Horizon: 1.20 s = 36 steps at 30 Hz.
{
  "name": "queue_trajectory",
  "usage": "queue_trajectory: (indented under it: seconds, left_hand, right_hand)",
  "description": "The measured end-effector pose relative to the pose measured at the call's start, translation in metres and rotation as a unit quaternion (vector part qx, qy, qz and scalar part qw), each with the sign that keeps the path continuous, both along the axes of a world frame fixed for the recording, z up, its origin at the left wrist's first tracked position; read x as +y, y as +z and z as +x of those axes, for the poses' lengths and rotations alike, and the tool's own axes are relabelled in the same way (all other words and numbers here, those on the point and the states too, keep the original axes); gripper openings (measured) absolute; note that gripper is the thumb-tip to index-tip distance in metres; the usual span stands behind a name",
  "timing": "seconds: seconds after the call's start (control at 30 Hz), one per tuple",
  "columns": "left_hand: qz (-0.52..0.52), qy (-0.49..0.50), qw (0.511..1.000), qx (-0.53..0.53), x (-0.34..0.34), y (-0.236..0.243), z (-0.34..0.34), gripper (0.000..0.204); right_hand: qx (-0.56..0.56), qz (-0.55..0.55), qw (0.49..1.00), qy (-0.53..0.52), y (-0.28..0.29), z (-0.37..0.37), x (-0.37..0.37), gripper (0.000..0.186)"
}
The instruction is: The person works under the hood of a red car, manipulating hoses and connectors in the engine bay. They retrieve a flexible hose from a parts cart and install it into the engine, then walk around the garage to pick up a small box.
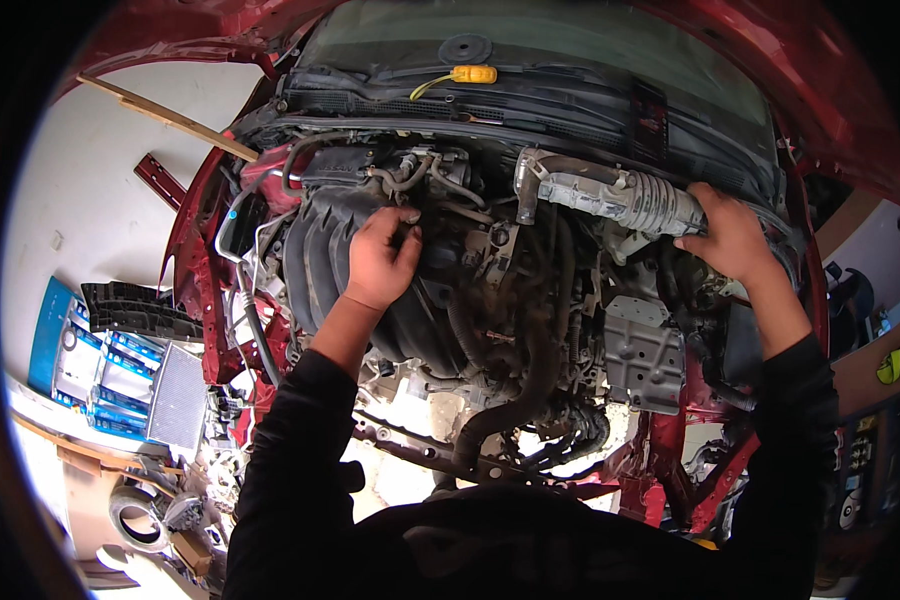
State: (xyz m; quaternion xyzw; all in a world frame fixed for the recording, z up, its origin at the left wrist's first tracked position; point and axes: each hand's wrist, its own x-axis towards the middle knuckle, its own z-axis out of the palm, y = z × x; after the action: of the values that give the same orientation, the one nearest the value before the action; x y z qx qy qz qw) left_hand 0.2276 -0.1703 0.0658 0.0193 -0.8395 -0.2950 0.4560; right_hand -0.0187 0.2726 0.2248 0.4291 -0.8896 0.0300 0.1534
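My right hand [732, 235] is wrapped round the right end of a grey, dusty air intake hose [660, 203] with a ribbed bellows section. The hose lies across the rear right of the engine bay, its squared flange end [530, 180] toward the middle. On the left, my left hand [382, 258] is over the black ribbed intake manifold [320, 260], its fingers curled and the thumb bent toward them. Whatever lies between those fingertips is too small or hidden to tell. Thin rubber hoses [405, 182] run just behind that hand.
A yellow object with a strap [473, 74] and a dark round disc [465, 48] rest near the windshield base. A wooden stick [175, 118] leans in from the left. A metal bracket plate [642, 355] sits front right. Red bodywork surrounds the bay; a tire [135, 520] lies lower left.
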Motion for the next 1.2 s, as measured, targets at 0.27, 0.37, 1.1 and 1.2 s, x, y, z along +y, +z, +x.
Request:
queue_trajectory:
  seconds: [0.27,0.37,1.1,1.2]
  left_hand:
    - [-0.053,-0.005,0.998,0.023,0.007,-0.004,0.001,0.018]
    - [-0.059,-0.007,0.998,0.030,0.008,-0.003,0.000,0.016]
    - [0.355,-0.228,0.907,0.011,0.005,0.016,0.005,0.051]
    - [0.343,-0.221,0.912,-0.044,0.003,0.047,0.018,0.065]
  right_hand:
    - [0.129,0.014,0.991,0.044,0.010,-0.020,0.019,0.076]
    - [0.132,0.014,0.990,0.053,0.008,-0.024,0.026,0.077]
    - [0.138,-0.039,0.989,0.046,-0.025,0.064,-0.076,0.073]
    - [0.127,-0.072,0.987,0.059,-0.052,0.073,-0.115,0.065]
